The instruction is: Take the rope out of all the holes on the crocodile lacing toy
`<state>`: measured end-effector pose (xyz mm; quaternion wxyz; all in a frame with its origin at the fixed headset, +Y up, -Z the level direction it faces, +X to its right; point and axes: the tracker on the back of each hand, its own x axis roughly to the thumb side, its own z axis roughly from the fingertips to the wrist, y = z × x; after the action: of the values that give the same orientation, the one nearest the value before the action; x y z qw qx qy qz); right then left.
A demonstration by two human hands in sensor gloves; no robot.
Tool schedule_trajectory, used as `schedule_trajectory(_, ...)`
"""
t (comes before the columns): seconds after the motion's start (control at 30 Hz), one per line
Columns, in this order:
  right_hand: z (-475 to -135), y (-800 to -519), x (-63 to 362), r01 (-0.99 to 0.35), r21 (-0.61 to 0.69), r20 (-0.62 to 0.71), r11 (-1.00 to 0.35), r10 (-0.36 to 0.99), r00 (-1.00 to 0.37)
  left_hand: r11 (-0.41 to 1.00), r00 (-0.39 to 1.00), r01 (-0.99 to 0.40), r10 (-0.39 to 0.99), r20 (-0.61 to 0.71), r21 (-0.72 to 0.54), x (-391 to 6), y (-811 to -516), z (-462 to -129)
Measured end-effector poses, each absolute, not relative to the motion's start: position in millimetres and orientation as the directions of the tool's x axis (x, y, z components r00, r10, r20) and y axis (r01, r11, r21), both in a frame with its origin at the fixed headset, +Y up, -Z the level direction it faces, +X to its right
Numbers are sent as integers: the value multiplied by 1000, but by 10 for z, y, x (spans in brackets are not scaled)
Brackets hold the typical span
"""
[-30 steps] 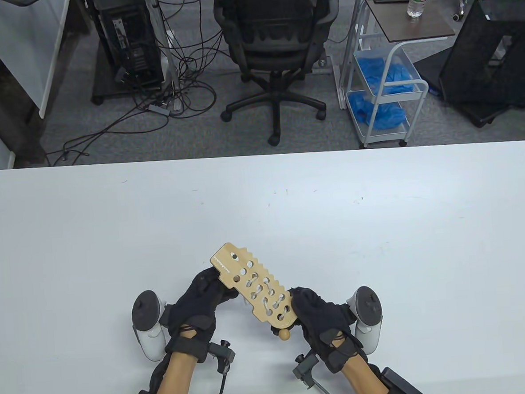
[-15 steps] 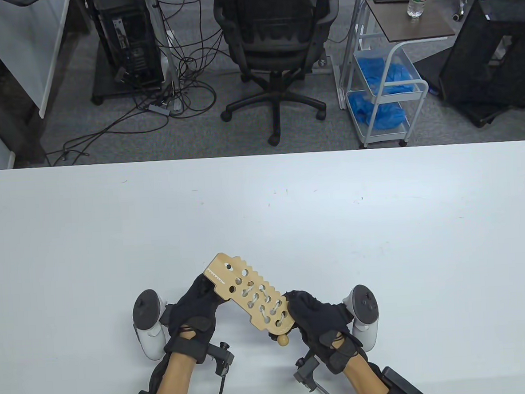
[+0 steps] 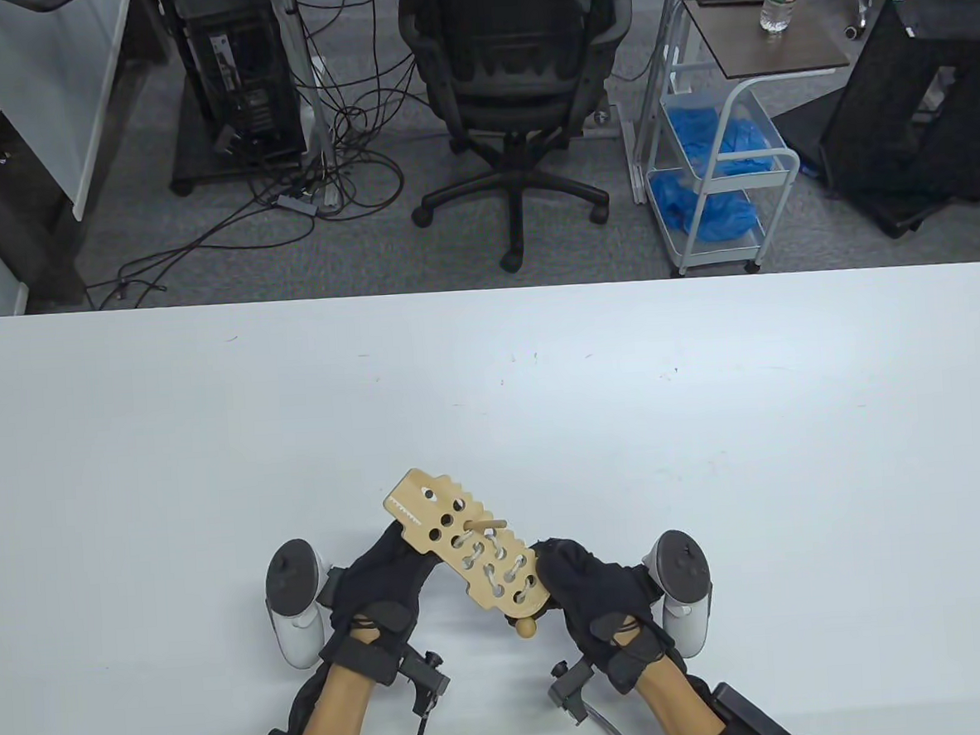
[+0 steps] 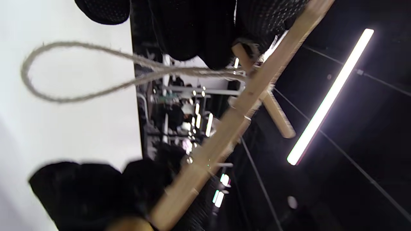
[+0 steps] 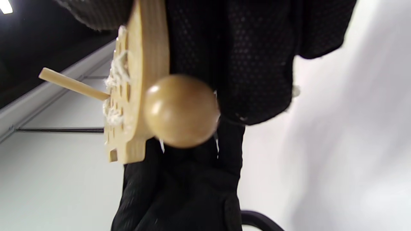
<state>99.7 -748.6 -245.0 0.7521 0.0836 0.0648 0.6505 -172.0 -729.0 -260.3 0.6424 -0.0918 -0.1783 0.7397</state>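
Toy: the wooden crocodile toy [image 3: 468, 551] is held above the white counter [image 3: 709, 420], near its front edge, tilted, its head end pointing up-left in the table view and its tail end toward the right hand.
Left hand: the left hand [image 3: 379, 594] grips the toy's head end from below, fingers curled under the board; in the left wrist view the gloved fingers [image 4: 192, 29] press against the board's underside beside the rope.
Right hand: the right hand [image 3: 595, 589] grips the tail end, fingers wrapped around the board's edge.
Rope: the pale rope [image 3: 494, 562] is laced through the holes in the tail half; the holes nearest the head are bare. Under the board a slack loop [image 4: 64, 70] hangs free.
Peg: a thin wooden peg [image 3: 485, 525] sticks out of a hole on the top face, near the middle of the board.
Bead: a round wooden bead [image 3: 527, 627] sits just beside the tail end, next to the right hand.
Behind the counter: an office chair [image 3: 514, 75] and a cart [image 3: 718, 162] with blue items.
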Motion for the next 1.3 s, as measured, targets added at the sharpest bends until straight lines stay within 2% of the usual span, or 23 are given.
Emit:
schedule_trajectory(0.13,-2454,-7477,1059,-979,159,16,126,991,130,-184,-240,-843,970,47,-506,-1633,-7330,-2596)
schedule_trajectory(0.2,-2467,-7449,1078,-986,165,51,30,998,39,-175,-222,-851,974,37,-494,-1636,-7340,-2597)
schedule_trajectory(0.23,-2478,-7421,1080,-981,178,92,-75,994,-60,-143,-184,-877,982,47,-459,-1654,-7346,-2597)
schedule_trajectory(0.3,-2476,-7386,1079,-977,166,124,-134,986,-115,-108,-142,-900,989,50,-423,-1689,-7346,-2602)
schedule_trajectory(0.47,-2459,-7406,1041,-983,181,125,-24,992,-1,-191,-209,-911,978,10,-367,-1710,-7378,-2594)
schedule_trajectory(0.57,-2451,-7466,1019,-976,190,93,110,987,130,-183,-191,-947,982,3,-265,-1744,-7402,-2571)
schedule_trajectory(0.6,-2449,-7483,1003,-965,204,78,167,979,186,-219,-224,-943,975,-8,-251,-1748,-7413,-2569)
schedule_trajectory(0.7,-2443,-7495,954,-948,261,79,181,975,207,-288,-291,-925,956,-25,-249,-1747,-7425,-2565)
schedule_trajectory(0.77,-2434,-7464,919,-947,300,117,113,981,154,-292,-302,-907,953,-15,-302,-1709,-7408,-2583)
schedule_trajectory(0.83,-2419,-7435,916,-956,287,142,68,983,113,-299,-317,-864,948,-25,-406,-1657,-7400,-2594)
schedule_trajectory(0.9,-2423,-7403,959,-967,254,169,35,982,80,-339,-359,-822,932,-45,-457,-1628,-7395,-2597)
schedule_trajectory(0.97,-2429,-7363,1003,-977,214,209,-3,977,43,-336,-351,-818,935,-57,-467,-1621,-7404,-2594)
schedule_trajectory(1.03,-2428,-7297,1073,-988,124,284,-91,957,-52,-284,-288,-834,955,-66,-472,-1621,-7426,-2591)
schedule_trajectory(1.17,-2407,-7202,1141,-978,27,380,-209,907,-184,-204,-192,-869,979,-73,-450,-1633,-7457,-2590)
schedule_trajectory(1.23,-2397,-7180,1158,-975,-10,393,-224,895,-210,-176,-160,-881,984,-74,-439,-1635,-7448,-2585)
schedule_trajectory(1.3,-2397,-7181,1174,-975,-25,385,-223,898,-215,-87,-76,-904,996,-44,-419,-1637,-7424,-2582)
